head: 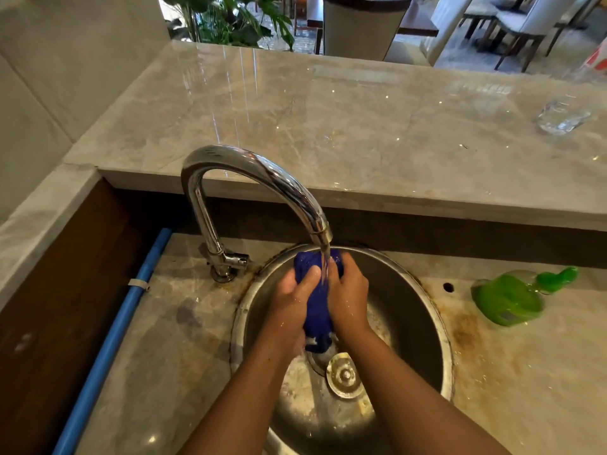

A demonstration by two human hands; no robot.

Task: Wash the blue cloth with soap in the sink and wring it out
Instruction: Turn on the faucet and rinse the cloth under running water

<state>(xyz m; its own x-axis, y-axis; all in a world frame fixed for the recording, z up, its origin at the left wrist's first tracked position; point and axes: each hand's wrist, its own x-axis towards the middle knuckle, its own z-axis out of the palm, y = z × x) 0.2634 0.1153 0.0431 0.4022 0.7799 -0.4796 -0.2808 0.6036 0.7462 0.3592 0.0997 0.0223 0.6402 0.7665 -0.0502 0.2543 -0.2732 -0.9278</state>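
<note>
Head cam: my left hand (293, 298) & right hand (348, 298) both clamp the bunched dark-blue cloth (316, 303) between them, over the round steel sink (423, 310), w/ water from the curved chrome tap (262, 174) running onto it. Looks like the wetting/rinsing step. Next, prob. soap from the green plastic bottle (507, 298) lying on its side at right, then a tight twist to wring.
</note>
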